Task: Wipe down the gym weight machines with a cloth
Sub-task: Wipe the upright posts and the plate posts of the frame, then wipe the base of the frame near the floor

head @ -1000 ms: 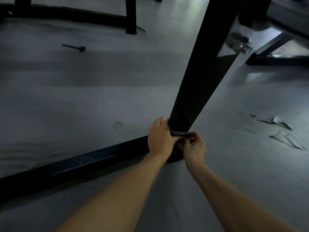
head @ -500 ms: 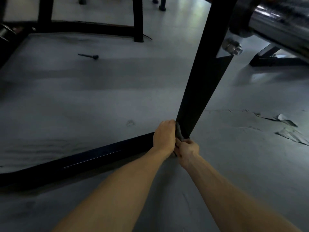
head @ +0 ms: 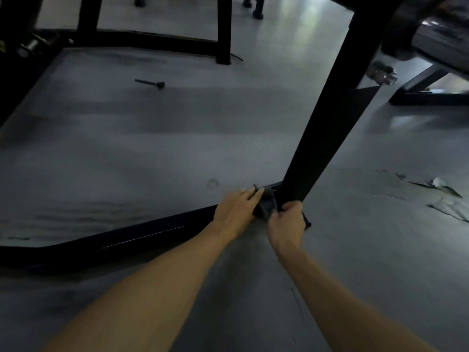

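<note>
Dim gym floor point(head: 157, 148), grey and scuffed. A small dark pin point(head: 150, 83) lies loose on it, well apart from the hands, toward the far side. To the right the floor covering is torn, with lifted flaps point(head: 442, 193). A second black frame point(head: 152, 39) stands at the back; another dark foot point(head: 429, 94) sits on the floor at far right. A metal bolt head point(head: 382, 72) shows on the machine above the slanted post point(head: 327, 123), blurred.

The slanted post comes down to meet the low base bar point(head: 132, 237), which runs along the floor to the left. This joint crowds the work: the post stands just behind and right of the cloth.

The dark grey cloth point(head: 265, 205) is bunched on the base bar, right at the foot of the post, between the two hands.

Left hand point(head: 236, 208): palm down over the bar, fingers fairly straight, tips laid on the cloth's left edge, pressing rather than clutching. Right hand point(head: 286, 221): fingers curled, pinching the cloth's right side, knuckles close to the post's base. Both forearms reach forward and down, bare.
</note>
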### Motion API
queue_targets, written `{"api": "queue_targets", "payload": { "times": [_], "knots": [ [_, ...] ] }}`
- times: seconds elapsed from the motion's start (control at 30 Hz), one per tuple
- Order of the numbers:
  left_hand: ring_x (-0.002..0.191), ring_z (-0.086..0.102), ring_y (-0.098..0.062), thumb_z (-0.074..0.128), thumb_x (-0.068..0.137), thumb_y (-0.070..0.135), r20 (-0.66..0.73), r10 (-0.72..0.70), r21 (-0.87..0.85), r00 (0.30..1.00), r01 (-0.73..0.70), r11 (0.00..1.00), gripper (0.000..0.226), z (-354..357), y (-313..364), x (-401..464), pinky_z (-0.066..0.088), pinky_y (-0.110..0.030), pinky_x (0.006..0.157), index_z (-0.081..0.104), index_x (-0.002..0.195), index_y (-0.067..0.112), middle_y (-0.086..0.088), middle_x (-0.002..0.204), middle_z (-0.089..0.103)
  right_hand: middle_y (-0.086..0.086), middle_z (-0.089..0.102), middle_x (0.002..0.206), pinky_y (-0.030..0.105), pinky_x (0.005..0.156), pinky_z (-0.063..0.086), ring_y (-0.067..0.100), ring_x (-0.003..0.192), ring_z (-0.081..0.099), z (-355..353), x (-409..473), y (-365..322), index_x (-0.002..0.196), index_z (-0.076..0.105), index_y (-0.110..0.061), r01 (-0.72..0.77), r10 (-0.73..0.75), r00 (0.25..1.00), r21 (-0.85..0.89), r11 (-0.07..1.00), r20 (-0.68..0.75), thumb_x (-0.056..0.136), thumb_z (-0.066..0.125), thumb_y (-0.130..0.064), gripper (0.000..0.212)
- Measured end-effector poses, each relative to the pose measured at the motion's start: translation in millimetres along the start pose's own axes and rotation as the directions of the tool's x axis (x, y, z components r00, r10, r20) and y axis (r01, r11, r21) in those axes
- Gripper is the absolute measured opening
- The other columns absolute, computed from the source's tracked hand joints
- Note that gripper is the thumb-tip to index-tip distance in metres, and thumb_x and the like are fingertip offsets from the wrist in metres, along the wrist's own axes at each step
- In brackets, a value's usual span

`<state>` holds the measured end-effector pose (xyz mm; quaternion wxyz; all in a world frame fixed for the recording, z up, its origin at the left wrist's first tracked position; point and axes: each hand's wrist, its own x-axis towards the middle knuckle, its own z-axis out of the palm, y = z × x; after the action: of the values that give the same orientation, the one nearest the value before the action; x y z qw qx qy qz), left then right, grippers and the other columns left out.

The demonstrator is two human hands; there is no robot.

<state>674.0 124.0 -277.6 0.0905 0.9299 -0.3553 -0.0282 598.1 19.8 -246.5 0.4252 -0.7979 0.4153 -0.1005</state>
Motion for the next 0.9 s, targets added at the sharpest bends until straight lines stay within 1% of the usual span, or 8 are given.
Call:
{"api": "queue_targets", "payload": {
  "times": [0.07,0.2,0.27,0.4,0.6,0.7,0.77,0.9],
  "knots": [
    [0.148,0.030,-0.030,0.058,0.099,0.024,-0.119,0.070,0.035,0.990,-0.067,0.997,0.072,1,8,10,0.023,-0.040,0.117,0.024,0.161,0.018,-0.006,0.163,0.035,0.007,0.049,0.114,0.037,0.079,0.048,0.024,0.099,0.053,-9,-3,-1,0.120,0.049,-0.010,0.265,-0.270,0.963,-0.211,0.941,0.006,0.097,0.059,-0.006,0.025],
    [0.152,0.026,-0.023,0.057,0.098,0.032,-0.148,0.068,-0.123,0.987,-0.087,0.989,0.072,7,38,30,0.009,-0.037,0.122,0.026,0.159,0.010,-0.008,0.163,0.033,0.009,0.050,0.118,0.042,0.082,0.051,0.028,0.107,0.052,-27,3,-1,0.121,0.053,-0.010,0.343,-0.354,0.935,-0.342,0.875,0.033,0.093,0.059,-0.005,0.029],
    [0.147,0.037,-0.021,0.060,0.095,0.036,-0.104,0.003,-0.340,0.995,-0.039,0.940,0.068,8,46,34,0.024,-0.038,0.121,0.036,0.155,0.014,-0.007,0.158,0.041,0.010,0.052,0.120,0.043,0.086,0.052,0.029,0.111,0.050,-34,12,5,0.122,0.057,-0.007,0.441,-0.451,0.890,-0.377,0.815,0.066,0.092,0.058,-0.002,0.030],
    [0.113,0.062,-0.029,0.061,0.097,0.034,-0.049,-0.091,-0.535,0.995,0.051,0.844,0.039,-5,21,30,0.051,-0.044,0.091,0.055,0.130,0.015,-0.007,0.127,0.064,0.015,0.049,0.145,0.038,0.113,0.041,0.030,0.135,0.041,-29,35,10,0.142,0.051,0.000,0.785,-0.701,0.614,-0.372,0.496,0.361,0.091,0.061,0.006,0.053],
    [0.120,0.055,-0.027,0.049,0.101,0.052,0.010,-0.011,0.106,1.000,0.010,0.994,0.065,4,-4,-3,0.043,-0.037,0.094,0.032,0.148,0.011,-0.008,0.136,0.054,0.007,0.027,0.159,0.045,0.112,0.042,0.033,0.144,0.022,-10,59,1,0.160,0.019,-0.016,0.776,-0.520,0.611,-0.582,0.245,0.597,0.100,0.055,-0.011,0.070],
    [0.118,0.055,-0.027,0.040,0.106,0.044,-0.045,-0.048,0.193,0.998,0.056,0.980,0.056,3,-8,-16,0.044,-0.038,0.091,0.031,0.149,0.010,-0.008,0.137,0.053,0.013,0.041,0.146,0.039,0.102,0.049,0.034,0.135,0.036,-8,56,-10,0.149,0.039,-0.008,0.774,-0.558,0.559,-0.626,0.088,0.613,0.092,0.066,-0.016,0.063],
    [0.118,0.056,-0.028,0.041,0.106,0.035,-0.092,-0.049,0.244,0.995,0.071,0.967,0.056,5,-9,-26,0.045,-0.039,0.090,0.028,0.154,0.008,-0.009,0.139,0.054,0.018,0.063,0.109,0.039,0.087,0.052,0.035,0.104,0.059,1,57,-14,0.111,0.067,-0.001,0.763,-0.648,0.448,-0.641,-0.082,0.616,0.067,0.086,-0.014,0.050],
    [0.135,0.049,-0.029,0.039,0.105,0.023,-0.095,-0.013,0.290,0.995,0.040,0.956,0.060,10,-23,-44,0.039,-0.038,0.111,0.021,0.158,0.001,-0.015,0.153,0.046,0.021,0.066,0.105,0.046,0.087,0.053,0.040,0.100,0.060,15,54,4,0.111,0.068,0.004,0.803,-0.736,0.393,-0.595,-0.017,0.551,0.066,0.083,-0.003,0.049]
  ]
}}
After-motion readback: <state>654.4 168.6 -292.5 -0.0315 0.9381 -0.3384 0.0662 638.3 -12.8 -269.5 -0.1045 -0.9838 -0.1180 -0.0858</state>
